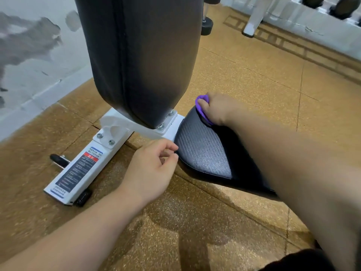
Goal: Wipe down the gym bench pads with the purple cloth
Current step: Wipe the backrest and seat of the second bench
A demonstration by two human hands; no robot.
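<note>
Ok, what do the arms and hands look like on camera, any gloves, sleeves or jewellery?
Both are bare. The left hand and right hand wear no gloves, and no ring, watch or wristband shows. The left forearm and right forearm are uncovered as far as the frame reaches; no sleeve edge is in view.

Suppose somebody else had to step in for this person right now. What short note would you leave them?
Right hand: holds the bunched purple cloth against the far end of the seat pad, near the back pad.
Left hand: beside the seat pad's left edge, fingers loosely curled, holding nothing.
Back pad: upright on the white frame.
Done: seat pad wiping under way; how much is clean cannot be told.
Left: finish the seat pad, then check the back pad.
</note>
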